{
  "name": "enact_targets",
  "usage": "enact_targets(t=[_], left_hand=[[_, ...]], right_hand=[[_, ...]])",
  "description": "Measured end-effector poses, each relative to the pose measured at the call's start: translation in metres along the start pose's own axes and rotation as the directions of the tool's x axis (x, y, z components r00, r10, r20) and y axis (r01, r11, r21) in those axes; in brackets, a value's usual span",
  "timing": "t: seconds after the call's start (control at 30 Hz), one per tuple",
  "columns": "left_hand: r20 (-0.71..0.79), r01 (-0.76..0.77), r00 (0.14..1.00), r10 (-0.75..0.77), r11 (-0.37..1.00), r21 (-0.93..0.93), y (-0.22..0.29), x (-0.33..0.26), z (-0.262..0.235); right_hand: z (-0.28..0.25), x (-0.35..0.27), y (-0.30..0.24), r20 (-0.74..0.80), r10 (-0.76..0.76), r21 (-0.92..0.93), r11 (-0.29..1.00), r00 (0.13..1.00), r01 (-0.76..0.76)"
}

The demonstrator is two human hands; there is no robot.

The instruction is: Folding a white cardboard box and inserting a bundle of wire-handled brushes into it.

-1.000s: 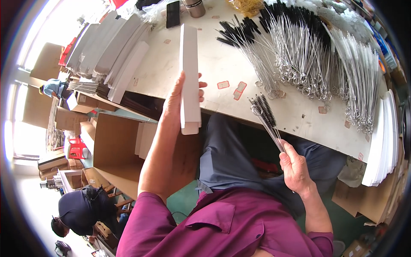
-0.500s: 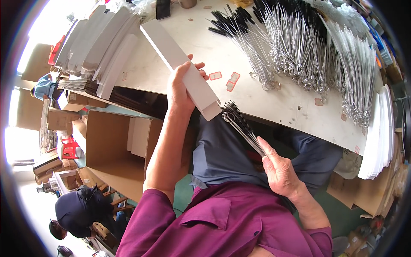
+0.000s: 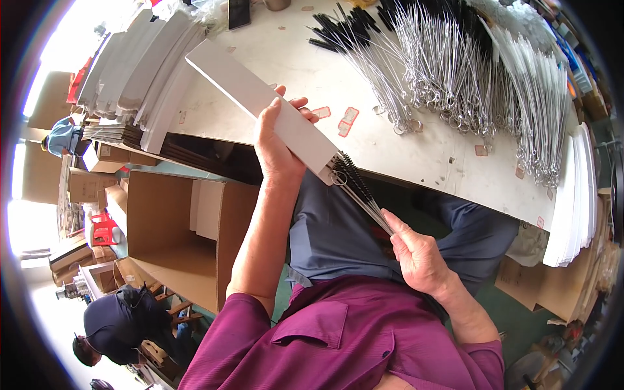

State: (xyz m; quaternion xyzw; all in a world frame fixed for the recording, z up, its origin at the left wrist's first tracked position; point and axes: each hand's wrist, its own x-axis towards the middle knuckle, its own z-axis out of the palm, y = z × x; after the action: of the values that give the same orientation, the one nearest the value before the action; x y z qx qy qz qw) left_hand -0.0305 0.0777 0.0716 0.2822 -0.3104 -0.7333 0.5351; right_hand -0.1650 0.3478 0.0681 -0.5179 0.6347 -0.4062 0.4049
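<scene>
A long, narrow white box point(image 3: 260, 97) lies slanted across my left hand point(image 3: 278, 146), whose thumb and fingers are closed round its sides. Its lower right end meets a small bundle of wire-handled brushes point(image 3: 359, 185) with black bristles and metal loops. The leading loops and bristles are right at the box's end; how much is inside cannot be made out. My right hand point(image 3: 421, 261) pinches the wire stems at the bundle's other end, over my lap.
Black and clear-bristled wire brushes point(image 3: 455, 84) are heaped on the white table point(image 3: 273, 49). Flat white boxes point(image 3: 153, 65) are stacked at left, more white cartons point(image 3: 575, 201) at right. Small red-edged labels point(image 3: 348, 121) lie between. An open cardboard carton point(image 3: 172, 260) stands left; another person point(image 3: 127, 318) bends beyond.
The box has tilted flatter, its far end swinging left. My right hand has moved slightly up and left, bringing the brush bundle against the box's end.
</scene>
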Motion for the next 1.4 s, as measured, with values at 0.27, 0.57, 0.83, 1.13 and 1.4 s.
enact_targets(t=[0.27, 0.57, 0.83, 1.13, 1.4], left_hand=[[-0.105, -0.018, 0.994, 0.014, 0.999, -0.040, -0.007, -0.001, -0.001], [-0.185, -0.002, 0.983, -0.005, 0.999, -0.042, -0.015, -0.003, -0.013], [-0.113, 0.027, 0.993, -0.036, 0.997, -0.076, -0.015, -0.008, -0.014], [-0.012, 0.215, 0.976, -0.218, 0.968, -0.128, -0.046, -0.045, 0.009], [-0.008, 0.199, 0.980, -0.199, 0.980, -0.001, -0.048, -0.063, 0.017]], right_hand=[[0.012, 0.001, 0.012, -0.104, -0.204, -0.308, 0.937, 0.974, 0.163], [0.019, 0.000, 0.009, -0.104, -0.153, -0.408, 0.908, 0.983, 0.098], [-0.009, 0.017, 0.002, 0.057, 0.075, 0.021, 0.997, 0.996, -0.076], [-0.014, 0.061, 0.001, 0.143, 0.120, -0.022, 0.993, 0.982, -0.118], [-0.006, 0.092, -0.008, -0.117, -0.159, -0.131, 0.981, 0.980, 0.144]])
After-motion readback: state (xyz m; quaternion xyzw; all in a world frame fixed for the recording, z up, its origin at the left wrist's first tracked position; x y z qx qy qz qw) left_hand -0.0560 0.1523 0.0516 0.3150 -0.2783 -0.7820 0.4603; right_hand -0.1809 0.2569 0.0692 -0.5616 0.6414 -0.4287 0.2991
